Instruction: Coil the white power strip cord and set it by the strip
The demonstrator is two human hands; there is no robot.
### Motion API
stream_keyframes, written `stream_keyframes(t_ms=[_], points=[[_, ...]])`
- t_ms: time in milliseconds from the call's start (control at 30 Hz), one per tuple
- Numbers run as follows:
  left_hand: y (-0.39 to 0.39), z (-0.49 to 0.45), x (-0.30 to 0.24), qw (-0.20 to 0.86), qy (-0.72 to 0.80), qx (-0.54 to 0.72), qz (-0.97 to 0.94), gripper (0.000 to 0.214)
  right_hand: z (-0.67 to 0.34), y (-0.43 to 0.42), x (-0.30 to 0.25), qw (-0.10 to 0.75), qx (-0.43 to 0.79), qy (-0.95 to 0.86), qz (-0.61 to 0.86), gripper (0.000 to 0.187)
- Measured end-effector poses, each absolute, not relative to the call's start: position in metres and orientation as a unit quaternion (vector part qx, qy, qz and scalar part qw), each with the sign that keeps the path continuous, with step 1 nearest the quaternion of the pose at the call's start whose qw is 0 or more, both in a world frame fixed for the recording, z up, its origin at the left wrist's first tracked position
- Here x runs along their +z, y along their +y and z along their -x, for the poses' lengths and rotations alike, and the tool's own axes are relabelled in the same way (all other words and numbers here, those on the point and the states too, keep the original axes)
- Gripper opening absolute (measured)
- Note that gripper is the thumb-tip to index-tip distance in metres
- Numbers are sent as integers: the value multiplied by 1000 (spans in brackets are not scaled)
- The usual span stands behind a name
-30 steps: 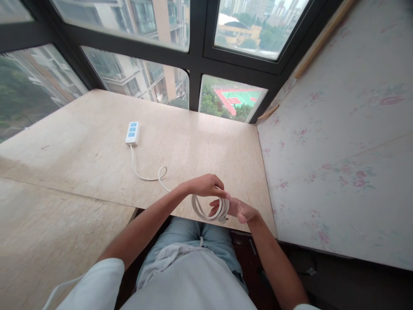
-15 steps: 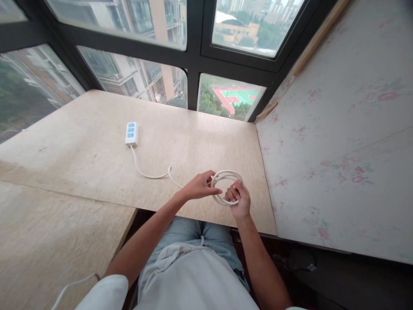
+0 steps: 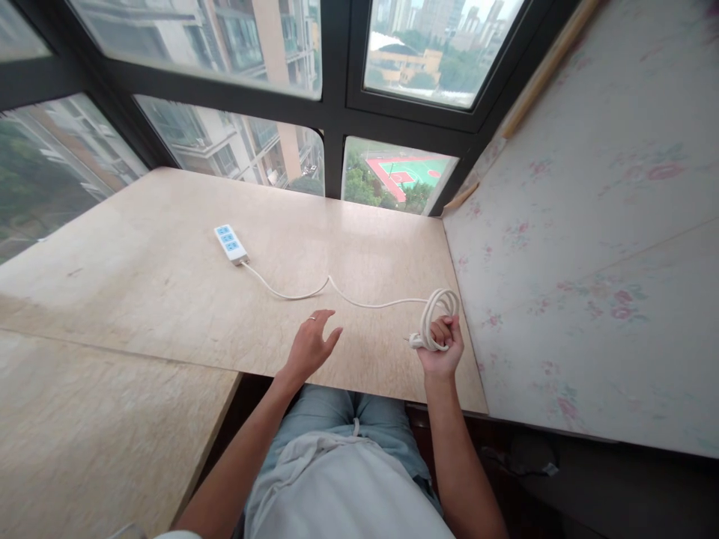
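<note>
Near the wall on the right, my right hand is closed around a coil of white power cord. The plug hangs out at the coil's left side. From the coil, a loose stretch of cord runs left with a small kink. It leads to a white power strip with blue sockets, which lies tilted on the stone ledge. My left hand is open over the ledge, fingers apart and holding nothing, below the loose cord. A ring shows on one of its fingers.
The beige stone ledge ends at dark-framed windows ahead. A flower-patterned wall bounds it on the right. A second stone surface lies at the lower left.
My right hand has moved right with the coil, and my left hand has let go and moved left. The cord between is pulled straighter, and the power strip has turned.
</note>
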State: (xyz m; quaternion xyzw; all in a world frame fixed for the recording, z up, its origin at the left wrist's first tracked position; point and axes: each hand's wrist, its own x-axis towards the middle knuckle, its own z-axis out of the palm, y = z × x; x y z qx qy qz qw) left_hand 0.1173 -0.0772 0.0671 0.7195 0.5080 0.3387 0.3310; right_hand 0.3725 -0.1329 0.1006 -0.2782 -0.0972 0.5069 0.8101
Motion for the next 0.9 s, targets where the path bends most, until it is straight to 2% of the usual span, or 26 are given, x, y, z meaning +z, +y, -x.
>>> stream_keyframes(t_ms=[133, 200, 300, 367, 600, 767, 900], points=[[-71, -126, 48, 501, 557, 437, -498, 57, -372, -141, 93, 800, 556, -64, 216, 18], [-60, -130, 49, 576, 538, 496, -363, 62, -374, -146, 91, 787, 592, -60, 164, 18], [-38, -123, 59, 644, 480, 566, -186, 47, -382, -157, 91, 765, 626, -81, 126, 22], [-24, -112, 67, 667, 465, 571, -116, 36, -391, -165, 93, 746, 643, -124, 122, 25], [-11, -110, 59, 739, 480, 445, -160, 16, -399, -174, 87, 608, 739, -286, 43, 35], [-16, -128, 48, 725, 482, 450, -201, 20, -379, -170, 75, 476, 812, -326, 83, 42], [-22, -127, 49, 697, 486, 465, -247, 29, -363, -166, 78, 514, 798, -270, 161, 38]])
